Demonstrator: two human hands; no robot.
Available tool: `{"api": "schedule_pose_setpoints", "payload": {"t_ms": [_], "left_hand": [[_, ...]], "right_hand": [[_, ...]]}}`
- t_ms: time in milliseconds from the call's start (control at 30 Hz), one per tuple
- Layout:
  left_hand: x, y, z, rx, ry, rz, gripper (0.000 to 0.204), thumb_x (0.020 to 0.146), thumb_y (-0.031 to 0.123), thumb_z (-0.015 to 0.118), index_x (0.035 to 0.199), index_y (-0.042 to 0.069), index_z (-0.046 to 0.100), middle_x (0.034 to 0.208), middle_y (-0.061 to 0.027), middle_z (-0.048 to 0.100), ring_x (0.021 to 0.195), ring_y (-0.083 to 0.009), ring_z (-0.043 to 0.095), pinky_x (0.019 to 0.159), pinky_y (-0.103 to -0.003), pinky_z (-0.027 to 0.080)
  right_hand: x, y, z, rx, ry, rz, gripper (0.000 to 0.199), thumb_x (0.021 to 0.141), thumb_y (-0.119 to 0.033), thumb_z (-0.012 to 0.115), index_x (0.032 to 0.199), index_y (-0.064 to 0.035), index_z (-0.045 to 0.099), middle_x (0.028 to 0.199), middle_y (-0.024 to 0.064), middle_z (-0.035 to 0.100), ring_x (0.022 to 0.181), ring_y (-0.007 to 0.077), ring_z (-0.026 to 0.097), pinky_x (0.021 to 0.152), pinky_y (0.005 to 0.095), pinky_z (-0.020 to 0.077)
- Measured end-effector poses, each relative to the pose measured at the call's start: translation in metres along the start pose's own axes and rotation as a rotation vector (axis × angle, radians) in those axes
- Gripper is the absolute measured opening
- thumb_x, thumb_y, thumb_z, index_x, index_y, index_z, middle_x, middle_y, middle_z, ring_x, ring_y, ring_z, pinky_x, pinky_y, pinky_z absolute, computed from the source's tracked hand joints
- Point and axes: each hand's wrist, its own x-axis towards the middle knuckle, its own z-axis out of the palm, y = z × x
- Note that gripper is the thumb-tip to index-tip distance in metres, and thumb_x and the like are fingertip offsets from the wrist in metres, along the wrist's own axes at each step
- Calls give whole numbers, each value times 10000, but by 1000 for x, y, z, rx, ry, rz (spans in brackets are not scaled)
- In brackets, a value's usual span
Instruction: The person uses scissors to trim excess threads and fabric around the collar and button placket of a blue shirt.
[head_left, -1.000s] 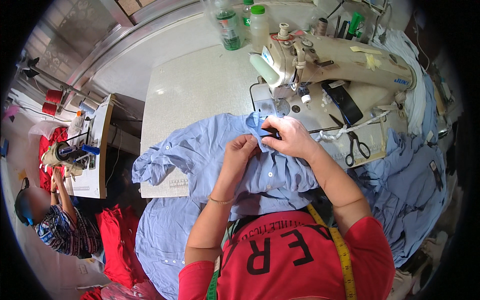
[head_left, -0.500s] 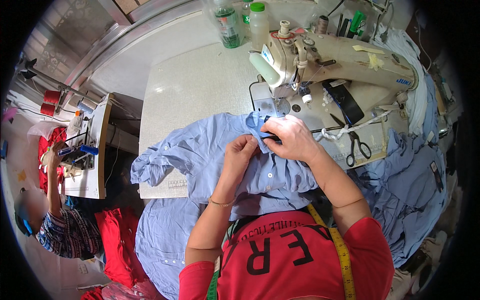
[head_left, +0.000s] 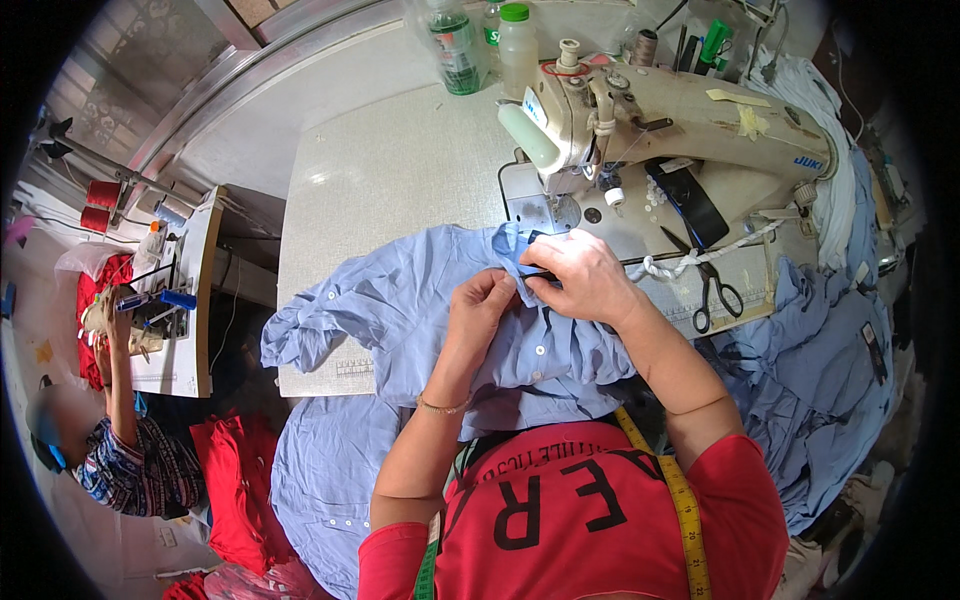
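A light blue buttoned shirt (head_left: 420,290) lies bunched across the sewing table's front edge and over my lap. My left hand (head_left: 484,305) is closed, thumb and finger pinching its collar area. Against it, my right hand (head_left: 577,272) is curled round a slim dark tool (head_left: 538,275) whose tip meets the cloth beside the left fingertips. What kind of tool it is, I cannot make out; my fingers cover most of it. Just beyond both hands stands the sewing machine (head_left: 690,110), its needle area above the metal plate (head_left: 540,212).
Black-handled scissors (head_left: 707,290) and a dark phone-like slab (head_left: 690,205) lie right of my hands. More blue garments (head_left: 810,380) are heaped at the right. Bottles (head_left: 517,50) stand at the back. Far left, a co-worker's hands (head_left: 115,320) are on red cloth at another table (head_left: 200,300).
My hands and the shirt stay almost in place. At the far left, the co-worker's arms have shifted, and a second hand now shows at the red cloth.
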Motion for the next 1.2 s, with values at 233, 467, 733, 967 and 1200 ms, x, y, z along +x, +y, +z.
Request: {"api": "schedule_pose_setpoints", "payload": {"t_ms": [233, 467, 733, 967, 1200], "left_hand": [[-1, 1, -1, 22, 8, -8, 127, 884, 103, 562, 795, 24, 608, 690, 56, 513, 595, -21, 400, 535, -176, 325], [-1, 1, 0, -1, 16, -12, 118, 882, 98, 564, 807, 20, 611, 700, 49, 523, 602, -24, 415, 545, -176, 340], [-1, 0, -1, 8, 8, -7, 113, 881, 93, 561, 815, 13, 606, 690, 42, 518, 597, -28, 411, 540, -179, 335], [1, -5, -5, 14, 0, -25, 171, 900, 142, 556, 824, -2, 607, 737, 18, 568, 661, -50, 483, 619, -198, 405], [-1, -4, -5, 36, -19, 14, 161, 899, 129, 552, 812, 2, 599, 739, 19, 567, 679, -50, 483, 627, -197, 397]], "right_hand": [[0, 0, 0, 0, -3, 2, 205, 671, -121, 660, 855, -81, 579, 761, 53, 593, 723, 247, 598, 664, 355, 444], [0, 0, 0, -1, 5, -5, 202, 668, -118, 664, 850, -76, 585, 756, 54, 595, 726, 247, 600, 667, 352, 446], [0, 0, 0, -5, -4, 3, 205, 665, -122, 663, 849, -78, 584, 767, 55, 597, 719, 258, 595, 674, 356, 447], [-3, -4, -2, 569, -67, 35, 225, 681, -103, 671, 888, -62, 594, 725, 65, 566, 647, 227, 564, 605, 321, 442], [-2, 4, 8, 190, -8, 99, 125, 692, -80, 658, 807, -78, 610, 671, 52, 567, 591, 226, 547, 581, 316, 436]]}}
